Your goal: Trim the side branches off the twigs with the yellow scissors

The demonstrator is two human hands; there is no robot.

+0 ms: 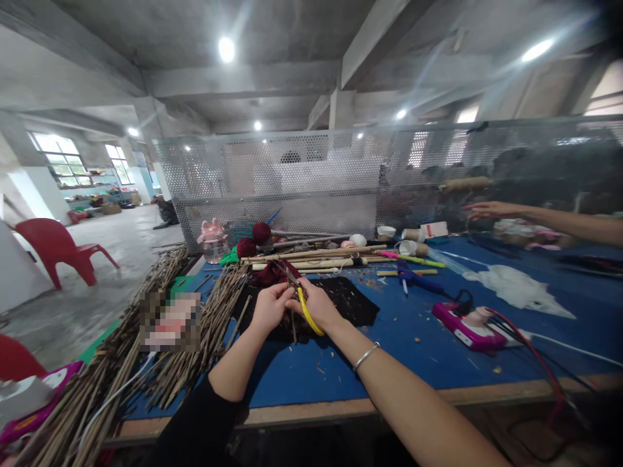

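My right hand (pixel 316 305) is closed around scissors with yellow handles (pixel 306 312), their metal blades pointing up and away from me. Close against it, my left hand (pixel 270 307) is closed, its fingertips pinching a short brown twig (pixel 294 327) that hangs down between the hands. Fingers hide most of what is pinched. Beneath both hands lies a black cloth (pixel 350 301) scattered with small chips. Dark red yarn (pixel 272 274) rests just beyond my fingers. To the left is a large pile of cut twigs (pixel 214 311).
Bamboo sticks (pixel 311 263) and red yarn balls (pixel 261 233) lie along the back, before a perforated metal screen (pixel 292 175). A blue glue gun (pixel 413 277), a purple power strip (pixel 467 327) with cables and a white plastic bag (pixel 520 285) sit right. Another person's arm (pixel 545 217) reaches in there.
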